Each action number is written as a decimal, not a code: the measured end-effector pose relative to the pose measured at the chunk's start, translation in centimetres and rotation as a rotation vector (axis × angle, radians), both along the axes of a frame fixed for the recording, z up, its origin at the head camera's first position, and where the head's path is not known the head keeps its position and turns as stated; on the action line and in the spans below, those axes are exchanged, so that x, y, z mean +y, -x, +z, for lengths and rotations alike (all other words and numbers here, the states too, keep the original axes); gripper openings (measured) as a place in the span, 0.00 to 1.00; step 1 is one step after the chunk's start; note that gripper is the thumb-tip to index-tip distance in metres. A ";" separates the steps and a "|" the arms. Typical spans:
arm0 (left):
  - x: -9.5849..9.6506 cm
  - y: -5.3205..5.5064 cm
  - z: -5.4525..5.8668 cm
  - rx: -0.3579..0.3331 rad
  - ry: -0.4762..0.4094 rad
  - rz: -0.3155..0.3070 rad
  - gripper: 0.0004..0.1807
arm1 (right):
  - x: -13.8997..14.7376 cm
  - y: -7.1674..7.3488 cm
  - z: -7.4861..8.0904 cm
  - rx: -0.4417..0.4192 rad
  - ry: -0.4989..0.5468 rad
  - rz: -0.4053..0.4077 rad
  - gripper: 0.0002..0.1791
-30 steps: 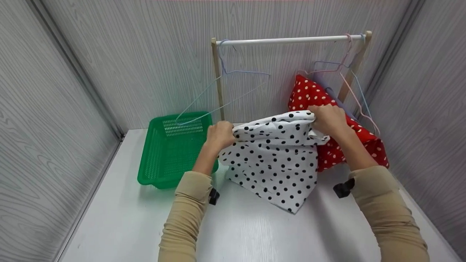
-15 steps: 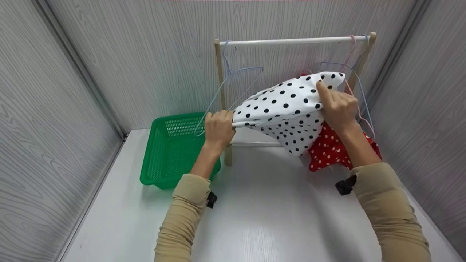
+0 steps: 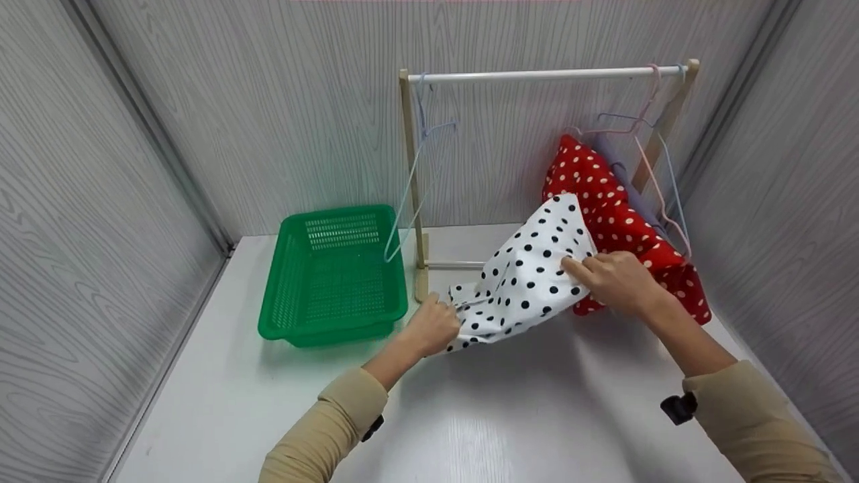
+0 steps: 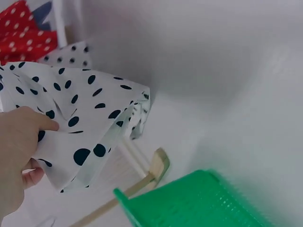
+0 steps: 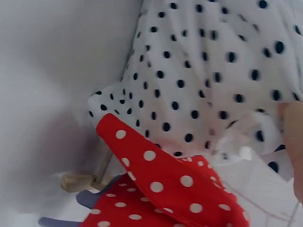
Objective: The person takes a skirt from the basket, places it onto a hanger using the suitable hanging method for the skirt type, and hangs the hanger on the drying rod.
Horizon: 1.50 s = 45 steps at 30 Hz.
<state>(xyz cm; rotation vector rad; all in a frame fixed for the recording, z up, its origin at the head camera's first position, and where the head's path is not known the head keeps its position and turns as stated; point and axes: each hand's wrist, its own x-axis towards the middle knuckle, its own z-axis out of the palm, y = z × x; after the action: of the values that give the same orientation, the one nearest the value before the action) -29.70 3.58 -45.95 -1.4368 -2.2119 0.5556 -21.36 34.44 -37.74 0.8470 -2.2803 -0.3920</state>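
A white cloth with black polka dots (image 3: 530,275) is stretched slantwise between my two hands, above the white tabletop. My left hand (image 3: 435,327) grips its lower left end, with the fingers curled over the fabric. At the cloth's right edge, my right hand (image 3: 617,282) pinches the fabric between thumb and fingers. In the left wrist view, the left hand (image 4: 19,151) holds a fold of the cloth (image 4: 80,109). The right wrist view shows the right hand (image 5: 294,146) only at the edge, beside the dotted cloth (image 5: 189,75). Right behind the cloth hangs a red polka-dot cloth (image 3: 617,215).
A green plastic basket (image 3: 268,288) stands on the left. Behind the hands is a small rack with a white rail (image 3: 537,74) and wooden posts. A blue hanger (image 3: 406,194) hangs at its left; a pink hanger (image 3: 647,157) and a light blue hanger (image 3: 674,181) hang right.
Both hands swung the white dotted cloth up, then brought it down nearer to the table. The red cloth shows more fully again. The blue hanger at the left has turned on the rail.
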 end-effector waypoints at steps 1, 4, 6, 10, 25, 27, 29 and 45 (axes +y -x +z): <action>0.2 -0.2 -0.3 0.003 0.043 -0.005 0.09 | -0.3 -0.4 0.1 -0.088 -0.030 -0.048 0.21; 0.7 -0.6 -1.1 0.029 0.139 -0.019 0.10 | -1.2 -1.1 -0.2 -0.293 -0.107 -0.190 0.17; 1.1 -0.8 -1.8 0.047 0.181 -0.016 0.11 | -1.9 -1.3 -0.9 -0.395 -0.148 -0.264 0.11; 1.6 -1.1 -3.3 0.089 0.224 -0.001 0.12 | -3.1 -1.5 -3.3 -0.537 -0.238 -0.358 0.10; 2.8 -0.3 -7.4 0.111 0.209 0.143 0.13 | -4.8 -1.1 -11.9 -0.233 -0.345 -0.387 0.23; 2.9 0.0 -7.5 0.107 0.194 0.170 0.13 | -5.0 -0.8 -12.3 -0.210 -0.350 -0.419 0.23; 3.0 0.4 -7.6 0.104 0.187 0.183 0.13 | -5.1 -0.5 -12.6 -0.214 -0.348 -0.452 0.22; 2.8 0.6 -7.9 -0.035 0.206 0.306 0.12 | -3.9 0.8 -14.4 -0.263 -0.183 -0.560 0.18</action>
<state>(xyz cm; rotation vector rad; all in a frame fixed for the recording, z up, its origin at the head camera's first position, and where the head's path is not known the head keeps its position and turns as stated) -30.29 6.37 -53.82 -1.2144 -2.4809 0.8885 -22.15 30.51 -52.13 0.3386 -2.7469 -0.7853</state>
